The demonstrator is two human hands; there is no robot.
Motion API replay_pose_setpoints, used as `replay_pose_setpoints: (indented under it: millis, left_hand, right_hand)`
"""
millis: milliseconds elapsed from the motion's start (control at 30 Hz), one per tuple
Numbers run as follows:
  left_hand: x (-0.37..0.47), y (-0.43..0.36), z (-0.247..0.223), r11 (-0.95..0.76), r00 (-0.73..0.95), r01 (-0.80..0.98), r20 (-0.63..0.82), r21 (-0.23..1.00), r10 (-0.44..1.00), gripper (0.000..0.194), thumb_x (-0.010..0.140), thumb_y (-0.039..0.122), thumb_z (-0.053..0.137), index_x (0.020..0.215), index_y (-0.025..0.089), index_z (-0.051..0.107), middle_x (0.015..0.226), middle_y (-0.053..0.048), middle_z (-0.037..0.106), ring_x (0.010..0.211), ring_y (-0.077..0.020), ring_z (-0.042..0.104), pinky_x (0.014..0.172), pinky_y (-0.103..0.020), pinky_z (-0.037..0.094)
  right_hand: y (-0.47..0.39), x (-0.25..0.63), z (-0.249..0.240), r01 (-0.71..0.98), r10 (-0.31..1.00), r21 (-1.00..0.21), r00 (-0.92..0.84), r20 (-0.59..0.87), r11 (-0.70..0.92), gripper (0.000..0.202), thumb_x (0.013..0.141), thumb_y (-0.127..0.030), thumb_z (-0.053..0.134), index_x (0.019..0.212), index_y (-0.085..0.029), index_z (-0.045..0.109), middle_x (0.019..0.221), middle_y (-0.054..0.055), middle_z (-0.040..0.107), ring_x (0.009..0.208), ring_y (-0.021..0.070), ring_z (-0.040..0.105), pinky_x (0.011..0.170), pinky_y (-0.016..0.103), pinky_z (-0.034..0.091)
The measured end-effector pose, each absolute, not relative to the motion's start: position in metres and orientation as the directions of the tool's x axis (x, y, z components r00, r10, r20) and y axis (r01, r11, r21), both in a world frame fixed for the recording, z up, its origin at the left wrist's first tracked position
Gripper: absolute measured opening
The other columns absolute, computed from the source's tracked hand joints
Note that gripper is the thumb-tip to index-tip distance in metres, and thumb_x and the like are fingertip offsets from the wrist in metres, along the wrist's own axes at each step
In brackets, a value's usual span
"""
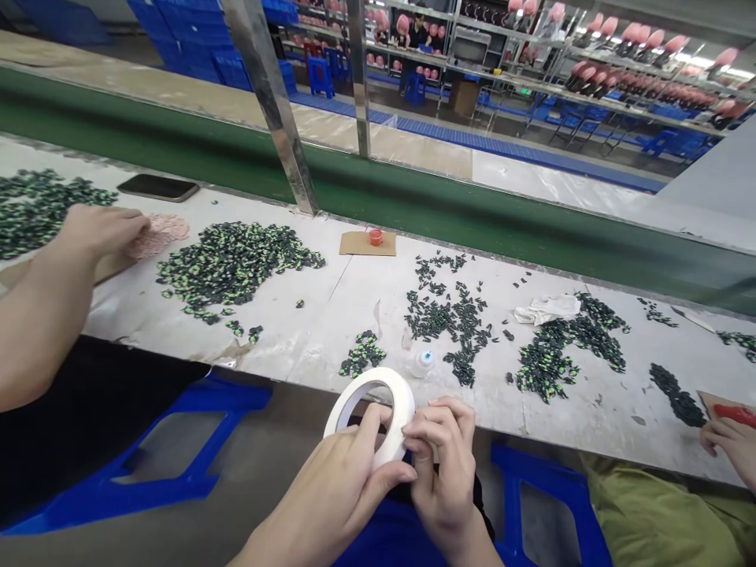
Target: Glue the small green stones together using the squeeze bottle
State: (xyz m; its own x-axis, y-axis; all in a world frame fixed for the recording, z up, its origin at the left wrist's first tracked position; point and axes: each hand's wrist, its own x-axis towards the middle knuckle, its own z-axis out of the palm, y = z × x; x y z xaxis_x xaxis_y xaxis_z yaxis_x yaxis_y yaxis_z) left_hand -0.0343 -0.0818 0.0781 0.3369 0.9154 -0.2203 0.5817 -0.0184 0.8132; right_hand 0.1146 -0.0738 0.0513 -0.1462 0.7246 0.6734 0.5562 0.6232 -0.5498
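A roll of white tape [398, 398] is held upright over the table's front edge. My left hand [348, 480] grips the roll, with fingers through its hole and the thumb along its lower right side. My right hand [442, 465] is curled at the roll's right side, its fingertips pinched together against the outer edge; whatever they pinch is too small to make out. Just beyond the roll are a small bottle with a blue tip [424, 361] and a small pile of green-and-black pieces [362, 353].
On the white table [295, 331] lie larger piles of dark pieces [236, 264], a red cup on cardboard [376, 236], a white cloth [546, 309] and a phone [157, 187]. A co-worker's hand [106, 228] is at left, another [732, 445] at right. A metal post [277, 118] rises behind.
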Motion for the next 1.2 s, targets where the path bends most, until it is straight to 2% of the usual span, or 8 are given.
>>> replay_pose_setpoints:
  millis: [233,333,500,567,700,867,1200]
  left_hand:
    - [-0.029,-0.080,0.078,0.016,0.269,0.610,-0.226,0.792,0.936,0.032,0.092,0.046,0.032,0.103,0.021,0.049,0.085,-0.008,0.070,0.076,-0.0263,0.069,0.067,-0.034,0.050]
    - [-0.028,-0.078,0.079,0.012,0.256,0.624,-0.219,0.782,0.942,0.032,0.092,0.047,0.034,0.101,0.021,0.050,0.082,-0.008,0.071,0.075,-0.0269,0.069,0.064,-0.033,0.051]
    - [-0.029,-0.077,0.077,-0.044,0.255,0.635,-0.155,0.772,0.954,0.030,0.092,0.045,0.035,0.100,0.021,0.051,0.088,-0.009,0.071,0.076,-0.0250,0.070,0.065,-0.032,0.052]
    - [-0.028,-0.077,0.076,-0.052,0.259,0.645,-0.154,0.762,0.954,0.030,0.093,0.044,0.035,0.101,0.021,0.051,0.086,-0.008,0.071,0.075,-0.0249,0.070,0.063,-0.032,0.053]
    - [-0.026,-0.077,0.075,-0.038,0.248,0.667,-0.173,0.744,0.953,0.029,0.093,0.043,0.034,0.100,0.020,0.050,0.083,-0.008,0.071,0.074,-0.0258,0.070,0.062,-0.033,0.052]
    - [-0.025,-0.076,0.074,-0.049,0.246,0.688,-0.170,0.724,0.954,0.028,0.093,0.043,0.036,0.100,0.020,0.051,0.083,-0.008,0.072,0.072,-0.0260,0.070,0.061,-0.033,0.051]
    - [-0.026,-0.076,0.072,-0.123,0.261,0.740,-0.113,0.662,0.959,0.029,0.095,0.041,0.033,0.098,0.020,0.052,0.074,-0.005,0.070,0.064,-0.0241,0.069,0.056,-0.030,0.049]
  right_hand:
    - [-0.077,0.114,0.048,0.606,0.732,-0.548,-0.086,0.676,0.577,0.021,0.089,-0.004,0.044,0.092,-0.021,0.056,0.074,0.002,0.060,0.081,0.0186,0.053,0.075,0.034,0.047]
    - [-0.078,0.118,0.049,0.612,0.733,-0.552,-0.068,0.677,0.566,0.020,0.091,-0.007,0.046,0.098,-0.021,0.057,0.075,0.001,0.061,0.080,0.0183,0.055,0.078,0.035,0.047]
    - [-0.077,0.126,0.049,0.640,0.769,-0.557,-0.085,0.634,0.529,0.022,0.092,-0.022,0.053,0.112,-0.021,0.063,0.096,0.008,0.065,0.103,0.0233,0.055,0.089,0.041,0.047]
    - [-0.077,0.125,0.047,0.627,0.773,-0.565,-0.096,0.627,0.536,0.019,0.091,-0.018,0.055,0.107,-0.023,0.065,0.097,0.006,0.066,0.106,0.0227,0.056,0.091,0.042,0.047]
    - [-0.078,0.120,0.044,0.585,0.771,-0.613,-0.034,0.636,0.531,0.013,0.089,-0.013,0.058,0.095,-0.023,0.065,0.084,0.002,0.068,0.093,0.0194,0.063,0.090,0.041,0.048]
    - [-0.079,0.117,0.042,0.566,0.789,-0.642,-0.023,0.615,0.517,0.013,0.089,-0.009,0.055,0.090,-0.022,0.060,0.079,0.000,0.067,0.083,0.0172,0.064,0.091,0.042,0.048]
    - [-0.079,0.118,0.042,0.579,0.765,-0.611,-0.035,0.643,0.540,0.018,0.087,-0.005,0.050,0.086,-0.022,0.057,0.082,0.002,0.068,0.095,0.0209,0.067,0.087,0.043,0.057]
